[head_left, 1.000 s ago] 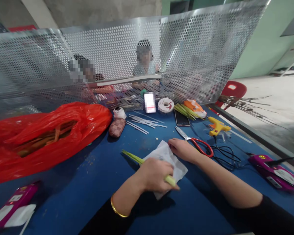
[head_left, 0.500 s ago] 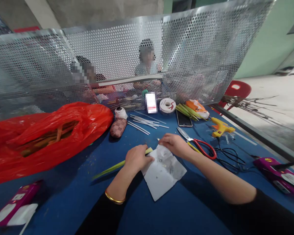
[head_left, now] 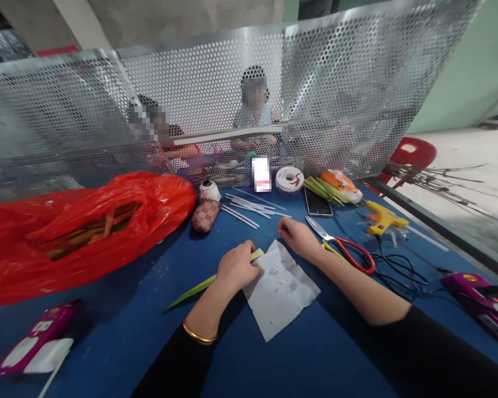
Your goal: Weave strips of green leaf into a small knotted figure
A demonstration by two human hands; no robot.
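My left hand (head_left: 235, 266) is closed round a long green leaf strip (head_left: 195, 287) that points down-left across the blue table (head_left: 149, 331); its cut end (head_left: 257, 255) pokes out at the thumb. Beside that hand lies a white sheet of paper (head_left: 280, 293) with small scraps on it. Just past the sheet's far corner my right hand (head_left: 296, 236) rests on the table with fingers curled in a pinch; what they hold is too small to see. Red-handled scissors (head_left: 341, 245) lie right of that hand.
A red plastic bag (head_left: 87, 226) fills the left. Further back lie white sticks (head_left: 249, 207), a checked pouch (head_left: 205, 214), a tape roll (head_left: 289, 178), a phone (head_left: 318, 202), green strips (head_left: 326, 189), a yellow glue gun (head_left: 384, 216) with cable, and magenta devices (head_left: 485, 301) (head_left: 37, 337). Behind a perforated metal screen (head_left: 348, 94) sit two people.
My left hand slid the leaf strip up and left off the sheet, so the paper now lies flat and uncovered. My right hand left the sheet's top corner and moved slightly away.
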